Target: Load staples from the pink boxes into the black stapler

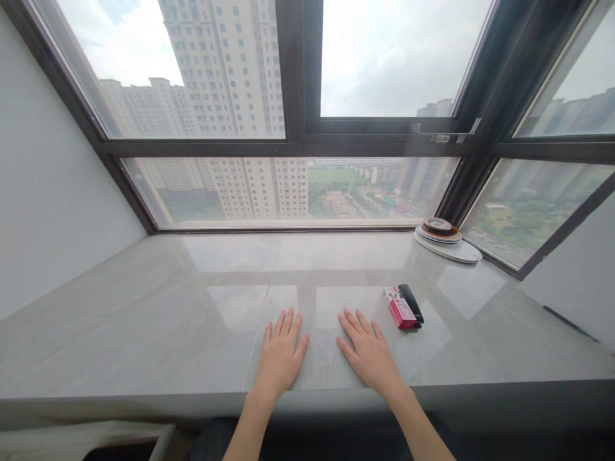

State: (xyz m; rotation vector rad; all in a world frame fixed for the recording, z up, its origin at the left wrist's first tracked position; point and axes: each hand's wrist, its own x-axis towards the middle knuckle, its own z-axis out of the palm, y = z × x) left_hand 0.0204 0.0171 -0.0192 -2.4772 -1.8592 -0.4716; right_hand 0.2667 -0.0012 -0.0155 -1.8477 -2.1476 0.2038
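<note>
My left hand [281, 355] lies flat, palm down, on the glossy grey stone windowsill [144, 320], with its fingers spread and nothing in it. Palm down to the right of it, my right hand [368, 352] also rests on the sill with fingers apart, holding nothing. Just beyond the right hand is a small red and white box [401, 310]. Against the box's right side lies a black stapler-like object [411, 305]. Neither hand touches these two things.
In the far right corner of the sill sits a stack of round plates or discs [439, 234]. A dark-framed window [288, 148] runs along the back, with high-rise buildings outside. White walls [52, 173] flank the sill. At bottom left is part of an open box or drawer [86, 435].
</note>
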